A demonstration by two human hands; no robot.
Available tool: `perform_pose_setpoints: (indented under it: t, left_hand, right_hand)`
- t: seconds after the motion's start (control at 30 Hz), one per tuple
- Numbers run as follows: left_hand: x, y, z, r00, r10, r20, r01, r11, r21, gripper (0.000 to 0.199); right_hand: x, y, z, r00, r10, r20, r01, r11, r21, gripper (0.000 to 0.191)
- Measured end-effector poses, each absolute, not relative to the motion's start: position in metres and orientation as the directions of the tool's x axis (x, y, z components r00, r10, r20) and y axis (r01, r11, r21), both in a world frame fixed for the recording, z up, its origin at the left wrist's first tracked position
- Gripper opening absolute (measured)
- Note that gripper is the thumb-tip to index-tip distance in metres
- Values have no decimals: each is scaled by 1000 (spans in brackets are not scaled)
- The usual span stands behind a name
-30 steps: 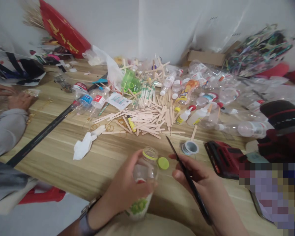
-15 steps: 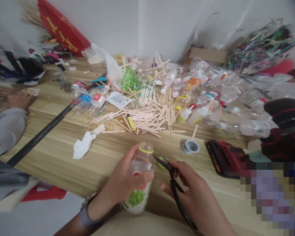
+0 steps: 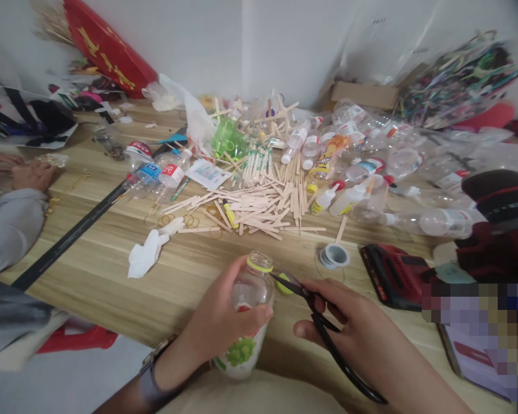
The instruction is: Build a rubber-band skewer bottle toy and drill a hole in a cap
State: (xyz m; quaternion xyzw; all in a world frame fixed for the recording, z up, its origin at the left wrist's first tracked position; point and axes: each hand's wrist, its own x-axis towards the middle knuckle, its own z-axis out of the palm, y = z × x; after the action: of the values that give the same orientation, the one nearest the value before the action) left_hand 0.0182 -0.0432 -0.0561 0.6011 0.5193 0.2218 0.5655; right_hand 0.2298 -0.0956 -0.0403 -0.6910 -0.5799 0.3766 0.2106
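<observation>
My left hand is wrapped round a clear plastic bottle with a green fruit label and a yellow ring at its uncapped neck. The bottle stands slightly tilted near the table's front edge. In my right hand is a pair of black-handled scissors. Their tips touch or nearly touch the yellow ring on the bottle's neck; I cannot tell which. A yellow-green cap lies on the table just behind the blades.
Wooden craft sticks lie heaped mid-table, with plastic bottles behind and right. A wire spool, a red-black battery tool and a phone are at right. Another person's hand works at far left beside a black strip.
My right hand and the scissors have shifted right and turned flatter, the handles swinging outward. The bottle leans slightly more to the right in my left hand.
</observation>
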Motion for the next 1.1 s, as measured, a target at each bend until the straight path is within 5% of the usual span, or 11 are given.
perform_pose_setpoints:
  t: [0.17,0.37,0.7,1.1]
  left_hand:
    - [19,-45,-55,407,845,-346,349,206,914,68]
    - [21,-47,-56,369,853,-369,414,204,887,72]
    - [22,-47,-56,311,860,-404,369,283,885,70]
    - [23,-49,-61,330,880,-343,354,221,909,71]
  right_hand:
    - [241,-88,-33,3,958,-287,713,-203,-671,44]
    - [242,-86,-32,-37,958,-284,717,-172,-675,27]
    - [210,-96,-61,134,897,-422,321,-442,-838,44]
    - [213,-96,-65,-53,896,-442,101,-435,-895,43]
